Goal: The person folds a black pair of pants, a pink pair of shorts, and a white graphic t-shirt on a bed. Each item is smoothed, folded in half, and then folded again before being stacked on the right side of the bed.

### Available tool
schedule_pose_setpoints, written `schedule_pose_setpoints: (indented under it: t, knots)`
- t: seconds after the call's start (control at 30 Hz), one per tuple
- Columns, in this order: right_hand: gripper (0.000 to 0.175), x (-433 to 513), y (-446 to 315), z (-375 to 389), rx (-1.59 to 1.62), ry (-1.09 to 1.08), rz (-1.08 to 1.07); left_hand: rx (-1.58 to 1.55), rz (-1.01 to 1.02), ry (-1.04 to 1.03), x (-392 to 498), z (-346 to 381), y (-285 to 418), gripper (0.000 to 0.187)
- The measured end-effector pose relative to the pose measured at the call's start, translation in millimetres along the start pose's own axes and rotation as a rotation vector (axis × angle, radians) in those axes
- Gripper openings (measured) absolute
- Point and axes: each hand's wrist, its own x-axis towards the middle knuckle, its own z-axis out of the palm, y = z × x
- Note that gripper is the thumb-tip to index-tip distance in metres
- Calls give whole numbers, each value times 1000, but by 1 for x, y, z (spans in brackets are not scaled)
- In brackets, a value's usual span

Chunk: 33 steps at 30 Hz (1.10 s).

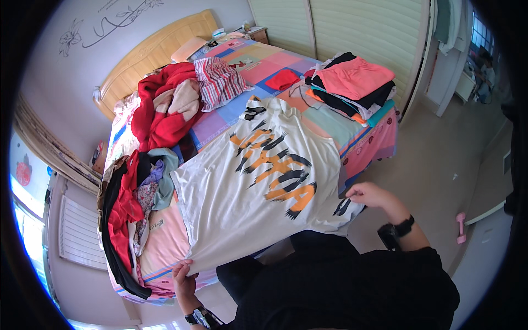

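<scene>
A white T-shirt [222,189] with orange and black brush-style lettering lies spread across the near side of the bed, its lower edge hanging over towards me. My left hand [184,273] grips the shirt's bottom corner at the bed's near edge. At the other end, my right hand [365,194] pinches the end of a sleeve, which bears a small black print. Beyond the shirt's collar lies a folded red cloth [283,79]. A stack of folded clothes, with coral-pink shorts [355,76] on top, sits at the bed's right edge.
Loose clothes, among them a red garment [123,206], are heaped at the bed's left side. Behind them lie a crumpled red blanket [169,82] and a striped pillow [220,82]. A pink dumbbell [461,228] stands on the floor at right. Another person [486,76] is in the far room.
</scene>
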Motion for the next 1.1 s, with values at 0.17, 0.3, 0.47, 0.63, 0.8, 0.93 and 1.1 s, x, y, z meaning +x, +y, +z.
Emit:
schedule_pose_setpoints:
  t: [0.17,0.3,0.47,0.63,0.8,0.93,1.1]
  knots:
    - [23,101,9,-15,224,466,62,47,-42,-9,-2,3,2,14]
    - [38,148,-11,-29,-292,763,93,94,-32,34,-7,9,1,13]
    - [42,169,-5,-42,-240,740,75,154,-85,97,-11,13,-1,10]
    - [36,166,39,-59,-199,868,77,268,-202,-10,-6,13,-9,11]
    - [28,151,80,-30,155,1046,-169,343,-270,-87,-6,14,-15,10]
    - [27,105,113,38,791,546,111,363,-306,-120,-6,15,-20,9]
    - [46,77,175,121,629,-302,691,414,-333,-134,-6,16,-23,11]
